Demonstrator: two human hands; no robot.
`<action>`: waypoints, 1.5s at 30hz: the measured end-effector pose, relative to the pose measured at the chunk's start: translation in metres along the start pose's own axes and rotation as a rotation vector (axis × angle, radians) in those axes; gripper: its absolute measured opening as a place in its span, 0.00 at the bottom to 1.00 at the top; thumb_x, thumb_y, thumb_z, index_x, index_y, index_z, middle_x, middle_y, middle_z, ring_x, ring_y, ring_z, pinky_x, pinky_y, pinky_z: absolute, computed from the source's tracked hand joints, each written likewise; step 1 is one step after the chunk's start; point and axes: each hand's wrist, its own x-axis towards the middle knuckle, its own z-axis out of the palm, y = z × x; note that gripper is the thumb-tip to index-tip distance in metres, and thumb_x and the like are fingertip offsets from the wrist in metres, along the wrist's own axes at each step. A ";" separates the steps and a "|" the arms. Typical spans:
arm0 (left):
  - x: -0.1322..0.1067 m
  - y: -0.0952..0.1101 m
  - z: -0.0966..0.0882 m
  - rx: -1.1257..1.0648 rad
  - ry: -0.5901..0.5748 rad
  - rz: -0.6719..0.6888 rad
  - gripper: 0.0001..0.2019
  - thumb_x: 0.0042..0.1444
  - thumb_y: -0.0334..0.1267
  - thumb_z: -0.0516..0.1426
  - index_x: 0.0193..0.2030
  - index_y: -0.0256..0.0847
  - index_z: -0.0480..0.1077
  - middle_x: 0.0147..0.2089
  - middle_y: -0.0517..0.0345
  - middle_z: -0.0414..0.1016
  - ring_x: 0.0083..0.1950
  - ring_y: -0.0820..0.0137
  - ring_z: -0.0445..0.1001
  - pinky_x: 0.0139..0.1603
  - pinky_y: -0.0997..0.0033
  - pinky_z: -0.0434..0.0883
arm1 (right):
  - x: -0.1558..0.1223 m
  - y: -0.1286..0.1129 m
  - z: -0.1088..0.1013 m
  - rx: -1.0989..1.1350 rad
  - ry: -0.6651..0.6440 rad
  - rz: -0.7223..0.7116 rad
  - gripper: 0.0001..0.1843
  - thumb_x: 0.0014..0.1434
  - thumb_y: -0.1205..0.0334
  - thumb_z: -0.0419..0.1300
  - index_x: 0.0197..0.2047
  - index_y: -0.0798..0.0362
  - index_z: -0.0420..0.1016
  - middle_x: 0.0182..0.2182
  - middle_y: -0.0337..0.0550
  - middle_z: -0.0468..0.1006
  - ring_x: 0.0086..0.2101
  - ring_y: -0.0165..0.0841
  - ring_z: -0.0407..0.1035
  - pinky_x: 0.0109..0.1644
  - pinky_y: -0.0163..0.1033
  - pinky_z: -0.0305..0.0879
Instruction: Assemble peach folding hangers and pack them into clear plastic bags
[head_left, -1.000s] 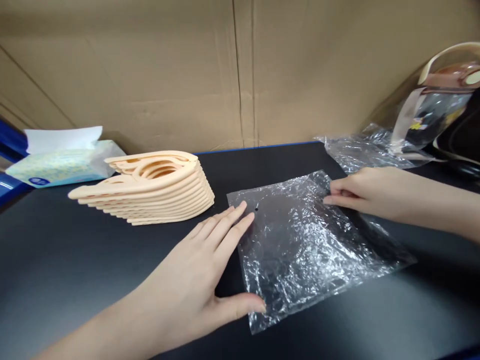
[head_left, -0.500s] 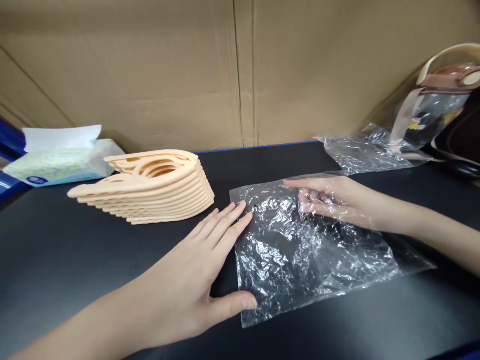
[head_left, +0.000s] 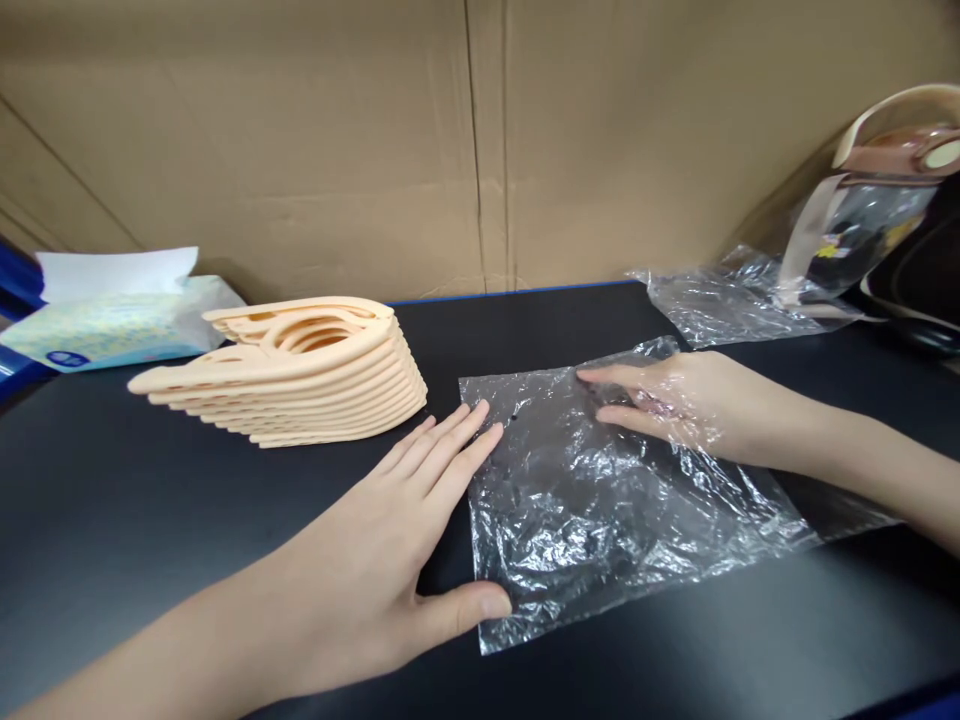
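A crinkled clear plastic bag (head_left: pixel 592 520) lies flat on the black table (head_left: pixel 150 520). My left hand (head_left: pixel 390 560) rests flat beside the bag's left edge, fingers stretched out, thumb tip and fingertips touching the film. My right hand (head_left: pixel 675 400) is inside the bag from the right, fingers extended and seen through the plastic. A stack of several peach-coloured plastic hangers (head_left: pixel 300 370) sits to the left of the bag, apart from both hands.
A tissue pack (head_left: pixel 112 325) lies at the far left. More crumpled clear plastic (head_left: pixel 720 300) and a shiny bag-like object (head_left: pixel 877 210) sit at the back right. A cardboard wall (head_left: pixel 480 140) closes off the rear of the table.
My right hand went from pinching the bag's right edge to sliding inside it, and the bag shifted slightly. My left hand has stayed flat at the bag's left edge.
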 end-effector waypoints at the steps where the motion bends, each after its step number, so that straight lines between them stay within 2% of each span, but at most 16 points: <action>1: -0.001 -0.001 0.000 -0.016 0.006 -0.006 0.49 0.68 0.64 0.56 0.83 0.48 0.32 0.84 0.46 0.42 0.82 0.49 0.50 0.77 0.43 0.62 | 0.001 0.000 0.000 0.023 -0.001 -0.036 0.27 0.74 0.46 0.54 0.65 0.54 0.79 0.33 0.48 0.87 0.28 0.41 0.81 0.34 0.42 0.74; 3: -0.002 -0.002 0.001 -0.045 0.030 -0.007 0.50 0.68 0.64 0.56 0.83 0.50 0.29 0.84 0.48 0.41 0.81 0.48 0.50 0.77 0.44 0.61 | 0.001 -0.003 0.002 0.081 0.043 -0.162 0.26 0.75 0.47 0.53 0.62 0.54 0.80 0.38 0.50 0.87 0.34 0.40 0.81 0.39 0.44 0.77; 6: -0.003 -0.001 0.003 -0.073 0.033 -0.037 0.52 0.67 0.67 0.55 0.82 0.51 0.25 0.84 0.47 0.41 0.81 0.47 0.52 0.77 0.44 0.63 | -0.002 -0.012 0.007 0.146 0.142 -0.376 0.24 0.75 0.47 0.55 0.62 0.55 0.79 0.51 0.56 0.82 0.50 0.43 0.78 0.54 0.51 0.78; 8: -0.002 -0.001 0.005 -0.074 0.046 -0.066 0.55 0.64 0.71 0.54 0.82 0.50 0.24 0.84 0.45 0.40 0.81 0.46 0.51 0.75 0.43 0.65 | -0.006 -0.018 0.011 0.151 0.151 -0.437 0.28 0.73 0.46 0.58 0.68 0.53 0.73 0.63 0.59 0.75 0.62 0.46 0.71 0.64 0.57 0.72; 11: -0.002 0.000 0.006 -0.041 0.060 -0.074 0.58 0.60 0.76 0.54 0.82 0.50 0.25 0.84 0.42 0.39 0.81 0.43 0.51 0.73 0.41 0.68 | -0.012 -0.024 0.018 0.149 0.093 -0.474 0.38 0.71 0.43 0.60 0.76 0.52 0.61 0.76 0.59 0.57 0.74 0.48 0.53 0.74 0.61 0.58; 13: -0.003 0.000 0.004 0.001 0.048 -0.063 0.60 0.59 0.76 0.54 0.82 0.49 0.25 0.84 0.40 0.40 0.81 0.41 0.52 0.71 0.40 0.69 | -0.014 -0.025 0.021 0.159 0.026 -0.484 0.41 0.72 0.42 0.59 0.78 0.53 0.55 0.79 0.60 0.47 0.77 0.48 0.42 0.76 0.62 0.51; 15: -0.005 0.001 0.001 0.056 0.018 -0.066 0.61 0.59 0.76 0.55 0.82 0.48 0.23 0.84 0.37 0.41 0.80 0.40 0.53 0.71 0.40 0.70 | -0.014 -0.025 0.023 0.172 -0.026 -0.473 0.44 0.71 0.40 0.58 0.80 0.52 0.50 0.80 0.59 0.39 0.78 0.49 0.35 0.77 0.64 0.47; 18: -0.009 0.002 -0.002 0.116 -0.009 -0.064 0.63 0.58 0.77 0.55 0.82 0.45 0.22 0.83 0.34 0.43 0.79 0.40 0.55 0.69 0.41 0.72 | -0.014 -0.025 0.026 0.201 -0.059 -0.448 0.51 0.69 0.36 0.58 0.82 0.45 0.39 0.81 0.56 0.31 0.77 0.52 0.30 0.76 0.67 0.44; 22: -0.013 0.006 0.002 0.093 0.075 -0.071 0.61 0.57 0.80 0.51 0.83 0.44 0.27 0.83 0.35 0.45 0.79 0.41 0.56 0.71 0.40 0.70 | -0.016 -0.027 0.030 0.265 -0.032 -0.428 0.55 0.67 0.34 0.61 0.82 0.38 0.32 0.81 0.50 0.27 0.77 0.52 0.27 0.76 0.67 0.41; 25: -0.016 0.009 0.008 0.058 0.112 -0.120 0.59 0.57 0.82 0.44 0.83 0.47 0.28 0.83 0.41 0.46 0.81 0.47 0.53 0.76 0.42 0.63 | -0.018 -0.028 0.031 0.283 -0.044 -0.417 0.56 0.66 0.36 0.63 0.82 0.38 0.32 0.81 0.48 0.25 0.77 0.51 0.26 0.77 0.66 0.40; 28: -0.018 0.007 0.009 0.050 0.110 -0.112 0.59 0.56 0.83 0.42 0.82 0.48 0.28 0.83 0.44 0.46 0.82 0.50 0.51 0.78 0.44 0.60 | -0.018 -0.028 0.025 0.294 -0.095 -0.389 0.54 0.67 0.36 0.62 0.82 0.40 0.34 0.81 0.47 0.26 0.77 0.51 0.24 0.77 0.65 0.37; 30: -0.019 0.003 0.007 0.061 0.105 -0.074 0.60 0.56 0.83 0.44 0.83 0.47 0.28 0.84 0.43 0.44 0.82 0.49 0.51 0.77 0.44 0.61 | -0.015 -0.027 0.015 0.306 -0.178 -0.345 0.53 0.67 0.34 0.61 0.82 0.39 0.36 0.81 0.45 0.27 0.77 0.51 0.25 0.77 0.65 0.37; 34: -0.020 -0.006 0.003 0.081 0.068 -0.001 0.64 0.54 0.82 0.51 0.83 0.43 0.27 0.84 0.40 0.41 0.81 0.44 0.53 0.74 0.42 0.66 | -0.012 -0.022 -0.012 0.302 -0.441 -0.200 0.50 0.65 0.33 0.62 0.80 0.34 0.42 0.80 0.39 0.26 0.77 0.53 0.27 0.77 0.65 0.39; 37: -0.021 -0.008 0.002 0.080 0.052 -0.005 0.65 0.54 0.82 0.52 0.83 0.44 0.27 0.83 0.40 0.42 0.80 0.43 0.54 0.73 0.40 0.67 | -0.015 -0.012 -0.028 0.326 -0.539 -0.125 0.48 0.64 0.34 0.64 0.79 0.31 0.48 0.80 0.35 0.29 0.76 0.54 0.28 0.77 0.64 0.40; 41: -0.023 -0.009 0.002 0.060 0.051 -0.009 0.64 0.54 0.81 0.53 0.83 0.46 0.26 0.83 0.40 0.45 0.80 0.42 0.54 0.74 0.40 0.65 | -0.026 0.011 -0.035 0.345 -0.514 -0.083 0.43 0.65 0.41 0.67 0.77 0.26 0.53 0.80 0.30 0.39 0.77 0.50 0.40 0.78 0.55 0.45; 45: -0.023 -0.009 0.001 0.027 0.034 -0.022 0.65 0.53 0.80 0.56 0.82 0.49 0.25 0.83 0.41 0.46 0.80 0.41 0.53 0.75 0.38 0.64 | -0.032 0.030 -0.032 0.295 -0.411 -0.129 0.40 0.66 0.50 0.68 0.77 0.27 0.57 0.78 0.31 0.53 0.75 0.44 0.48 0.77 0.48 0.54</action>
